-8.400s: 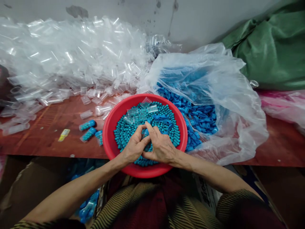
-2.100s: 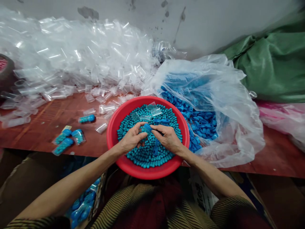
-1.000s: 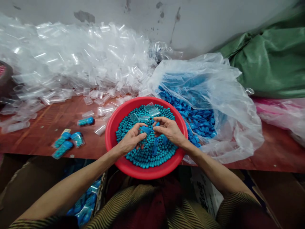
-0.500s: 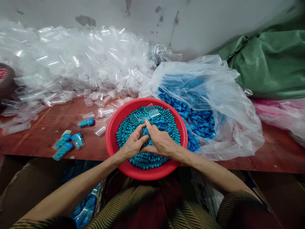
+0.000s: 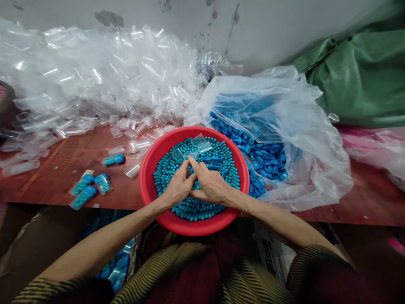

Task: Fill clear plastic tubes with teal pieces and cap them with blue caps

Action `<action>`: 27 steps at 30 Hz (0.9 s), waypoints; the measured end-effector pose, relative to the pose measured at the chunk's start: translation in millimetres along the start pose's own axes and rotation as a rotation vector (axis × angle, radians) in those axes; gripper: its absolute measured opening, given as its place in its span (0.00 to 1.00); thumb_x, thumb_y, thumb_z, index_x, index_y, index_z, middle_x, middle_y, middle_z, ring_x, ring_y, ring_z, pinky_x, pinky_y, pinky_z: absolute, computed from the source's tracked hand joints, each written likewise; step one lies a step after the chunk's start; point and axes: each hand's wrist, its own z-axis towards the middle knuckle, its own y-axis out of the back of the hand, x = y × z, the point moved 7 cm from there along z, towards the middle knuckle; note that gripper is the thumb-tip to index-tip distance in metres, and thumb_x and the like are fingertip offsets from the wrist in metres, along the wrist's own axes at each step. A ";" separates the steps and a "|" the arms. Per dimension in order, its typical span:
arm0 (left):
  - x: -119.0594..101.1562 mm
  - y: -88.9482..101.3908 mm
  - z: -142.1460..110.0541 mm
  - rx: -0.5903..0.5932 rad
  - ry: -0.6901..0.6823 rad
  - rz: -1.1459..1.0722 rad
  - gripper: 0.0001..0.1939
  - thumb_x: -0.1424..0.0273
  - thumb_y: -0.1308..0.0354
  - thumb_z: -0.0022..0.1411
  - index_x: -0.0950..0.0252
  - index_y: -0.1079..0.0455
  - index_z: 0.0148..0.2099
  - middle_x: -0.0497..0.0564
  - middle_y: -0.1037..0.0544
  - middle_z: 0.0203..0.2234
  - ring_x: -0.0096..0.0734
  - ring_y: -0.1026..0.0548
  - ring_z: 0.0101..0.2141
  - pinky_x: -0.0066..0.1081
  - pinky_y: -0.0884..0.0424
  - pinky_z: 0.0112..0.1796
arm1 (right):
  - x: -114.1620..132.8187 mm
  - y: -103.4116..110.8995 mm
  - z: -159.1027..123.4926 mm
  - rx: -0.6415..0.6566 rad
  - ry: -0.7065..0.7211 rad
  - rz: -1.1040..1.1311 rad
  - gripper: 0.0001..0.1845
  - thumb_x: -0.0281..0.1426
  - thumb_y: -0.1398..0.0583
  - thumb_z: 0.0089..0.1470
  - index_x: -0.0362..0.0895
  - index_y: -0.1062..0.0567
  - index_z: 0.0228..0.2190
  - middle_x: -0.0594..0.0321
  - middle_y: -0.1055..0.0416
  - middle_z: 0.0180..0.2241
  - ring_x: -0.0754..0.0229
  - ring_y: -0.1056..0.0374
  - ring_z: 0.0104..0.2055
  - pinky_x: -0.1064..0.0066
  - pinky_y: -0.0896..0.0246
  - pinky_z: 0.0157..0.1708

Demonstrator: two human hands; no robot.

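Over a red plastic bowl (image 5: 147, 179) full of small teal beads (image 5: 202, 213), my two hands meet with their fingertips together. My left hand (image 5: 177, 186) has its thumb and fingers closed. My right hand (image 5: 212, 184) leans against it, index finger stretched to the left fingertips and thumb below. Whatever lies between them is hidden by the fingers. Just beyond the fingertips, a clear plastic tube (image 5: 201, 144) rests on the beads. Blue plastic caps (image 5: 213, 160) lie on the beads beside my right hand.
Bead-filled tubes with blue caps (image 5: 85, 196) lie on the red-brown table (image 5: 126, 199) at left. Behind them rises a heap of clear tubes (image 5: 104, 71). Right of the bowl, a clear bag (image 5: 310, 169) spills blue caps (image 5: 268, 158). A green sack (image 5: 370, 80) stands at the back right.
Both hands stay joined over the bowl, and their fingers have shifted slightly. The whole view has moved a little, with the bowl and table appearing slightly higher.
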 end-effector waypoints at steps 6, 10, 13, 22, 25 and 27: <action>-12.4 85.7 -20.8 -0.219 0.044 0.141 0.18 0.65 0.46 0.56 0.63 0.39 0.49 0.46 0.30 0.32 0.23 0.33 0.27 0.24 0.35 0.28 | -35.7 -2.2 -0.5 -0.002 -0.045 0.254 0.43 0.41 0.44 0.55 0.41 0.59 0.63 0.45 0.38 0.53 0.54 0.32 0.44 0.61 0.36 0.42; 1.8 163.7 -49.4 -0.488 0.120 0.483 0.18 0.66 0.45 0.56 0.60 0.36 0.50 0.45 0.29 0.30 0.24 0.32 0.28 0.25 0.35 0.29 | -45.2 -13.9 -2.9 0.126 -0.040 0.142 0.23 0.35 0.44 0.57 0.41 0.36 0.53 0.51 0.29 0.47 0.53 0.33 0.48 0.62 0.39 0.46; 8.7 190.1 -59.1 -0.576 0.210 0.891 0.19 0.66 0.45 0.55 0.59 0.33 0.50 0.47 0.28 0.28 0.33 0.30 0.32 0.32 0.33 0.33 | -42.5 -16.5 -1.6 0.191 -0.050 0.047 0.16 0.34 0.45 0.58 0.44 0.30 0.47 0.55 0.27 0.43 0.54 0.32 0.46 0.65 0.40 0.43; -18.8 119.7 -22.6 -0.406 -0.178 0.912 0.16 0.65 0.52 0.62 0.66 0.31 0.47 0.51 0.26 0.32 0.32 0.28 0.33 0.32 0.32 0.37 | 7.2 -36.5 35.3 0.294 0.296 -0.246 0.12 0.27 0.50 0.59 0.42 0.30 0.43 0.55 0.31 0.42 0.60 0.32 0.35 0.73 0.47 0.24; -21.6 95.6 -8.0 -0.272 -0.214 0.965 0.16 0.66 0.54 0.62 0.66 0.31 0.47 0.53 0.26 0.34 0.35 0.28 0.37 0.33 0.33 0.41 | 12.1 -58.5 46.8 0.401 0.319 -0.330 0.14 0.23 0.52 0.58 0.39 0.27 0.38 0.53 0.30 0.40 0.59 0.31 0.32 0.72 0.44 0.24; -16.6 86.1 3.3 -0.168 -0.178 1.021 0.17 0.68 0.56 0.62 0.66 0.32 0.48 0.55 0.26 0.36 0.37 0.28 0.39 0.34 0.33 0.42 | 13.3 -66.9 48.2 0.444 0.293 -0.359 0.15 0.21 0.52 0.57 0.37 0.27 0.38 0.50 0.30 0.40 0.58 0.30 0.32 0.70 0.41 0.25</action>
